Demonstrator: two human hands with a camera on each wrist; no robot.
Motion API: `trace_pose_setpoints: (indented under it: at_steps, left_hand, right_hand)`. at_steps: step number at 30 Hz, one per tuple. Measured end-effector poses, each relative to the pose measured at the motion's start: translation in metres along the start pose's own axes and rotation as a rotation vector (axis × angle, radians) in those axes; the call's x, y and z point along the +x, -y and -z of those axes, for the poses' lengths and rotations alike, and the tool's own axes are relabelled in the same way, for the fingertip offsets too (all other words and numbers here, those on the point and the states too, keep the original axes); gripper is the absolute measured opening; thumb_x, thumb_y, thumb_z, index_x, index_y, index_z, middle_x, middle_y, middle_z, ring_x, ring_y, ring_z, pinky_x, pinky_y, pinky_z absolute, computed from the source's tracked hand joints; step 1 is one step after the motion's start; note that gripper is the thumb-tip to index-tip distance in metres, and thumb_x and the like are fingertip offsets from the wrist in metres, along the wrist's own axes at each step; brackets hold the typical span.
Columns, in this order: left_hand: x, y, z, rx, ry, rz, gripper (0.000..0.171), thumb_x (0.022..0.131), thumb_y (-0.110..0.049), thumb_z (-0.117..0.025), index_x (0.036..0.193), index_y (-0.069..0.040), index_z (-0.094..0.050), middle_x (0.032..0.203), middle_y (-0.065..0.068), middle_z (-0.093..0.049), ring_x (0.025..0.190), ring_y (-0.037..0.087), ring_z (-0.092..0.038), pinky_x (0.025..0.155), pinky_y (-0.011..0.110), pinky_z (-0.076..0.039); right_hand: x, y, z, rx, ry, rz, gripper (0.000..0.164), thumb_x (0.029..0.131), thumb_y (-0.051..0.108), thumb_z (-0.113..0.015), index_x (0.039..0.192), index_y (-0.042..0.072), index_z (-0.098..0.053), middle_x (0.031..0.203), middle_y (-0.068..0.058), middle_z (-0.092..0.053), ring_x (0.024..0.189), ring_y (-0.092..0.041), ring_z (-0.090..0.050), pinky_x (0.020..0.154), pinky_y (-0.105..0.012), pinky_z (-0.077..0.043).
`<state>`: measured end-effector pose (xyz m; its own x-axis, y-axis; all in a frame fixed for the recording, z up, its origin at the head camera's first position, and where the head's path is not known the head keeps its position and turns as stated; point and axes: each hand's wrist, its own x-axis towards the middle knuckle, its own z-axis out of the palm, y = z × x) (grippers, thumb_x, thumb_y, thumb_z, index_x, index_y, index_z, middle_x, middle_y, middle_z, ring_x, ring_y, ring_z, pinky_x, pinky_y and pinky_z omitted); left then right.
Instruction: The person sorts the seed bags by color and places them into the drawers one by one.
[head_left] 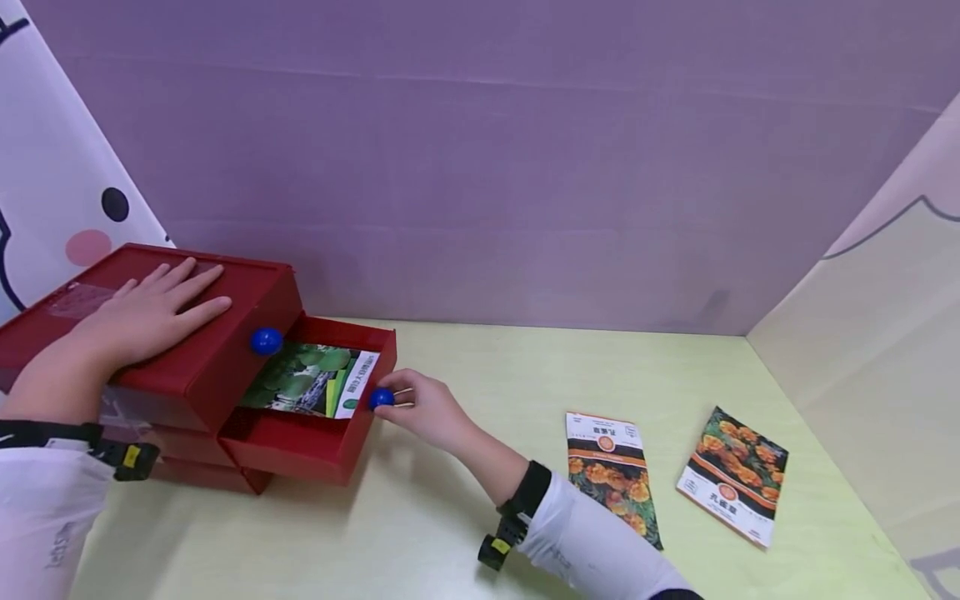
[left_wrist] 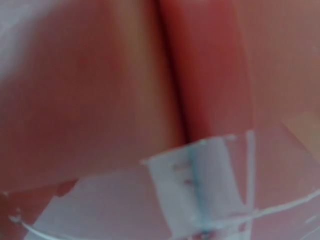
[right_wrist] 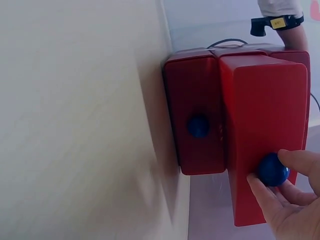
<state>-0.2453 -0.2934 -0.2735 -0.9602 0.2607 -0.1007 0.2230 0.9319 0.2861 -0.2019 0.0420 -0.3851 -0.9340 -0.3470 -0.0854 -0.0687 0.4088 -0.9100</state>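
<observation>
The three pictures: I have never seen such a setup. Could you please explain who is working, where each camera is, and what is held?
No machine here: these are a person's bare hands. The wide picture comes from the head; the close ones from the left wrist camera and right wrist camera. The left wrist picture is too blurred to tell much. The left hand rests flat on a red cabinet. The right hand holds the blue knob of its open drawer, where a green packet lies. A flower packet and a second packet lie on the table.
</observation>
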Motion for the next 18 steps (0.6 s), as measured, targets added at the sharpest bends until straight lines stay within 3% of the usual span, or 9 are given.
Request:
trace_pose_setpoints:
  at_steps: [18]
  left_hand:
    - [0.0,0.001,0.003,0.009,0.001,0.011,0.08,0.099,-0.055,-0.034,0.155,-0.008,-0.001,0.156,0.033,0.006,0.14,0.055,0.014,0.107,0.077,0.002]
  right_hand:
    - [0.034,0.029,-0.048,0.014,-0.033,-0.012,0.034,0.087,0.016,-0.072,0.12,0.016,-0.064,0.115,-0.001,-0.065,0.101,-0.012,-0.064,0.078,-0.021,-0.057]
